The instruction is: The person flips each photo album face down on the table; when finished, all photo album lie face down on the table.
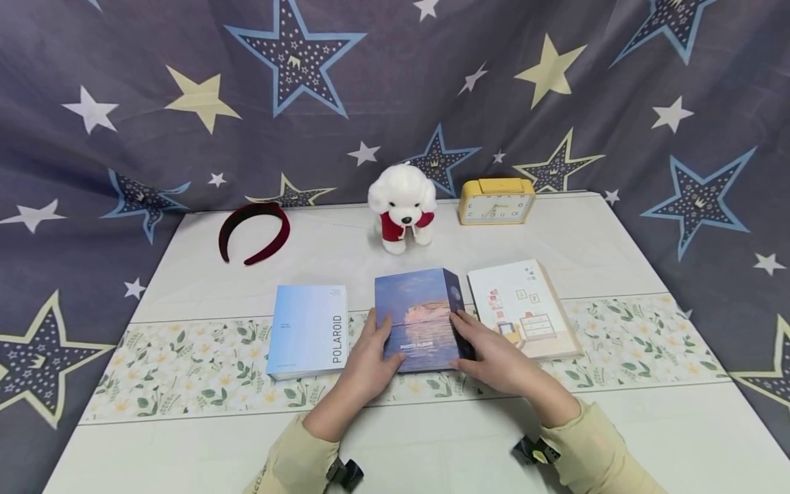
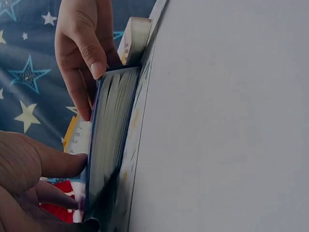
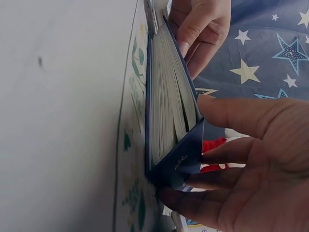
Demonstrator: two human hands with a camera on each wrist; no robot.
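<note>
A thick photo album with a sunset-sea cover lies mid-table, its dark blue spine facing right. My left hand holds its left side, thumb over the lower cover. On the spine side, my right hand grips the album with the thumb near the front corner. The right wrist view shows that thumb at the cover's edge and the fingers along the spine. Page edges face me. Left of it lies a blue Polaroid album; to its right, a white album with furniture drawings, partly behind my right hand.
A white plush dog in a red vest stands behind the middle album. A yellow alarm clock is at the back right, a dark red headband at the back left. A starry curtain hangs behind the table.
</note>
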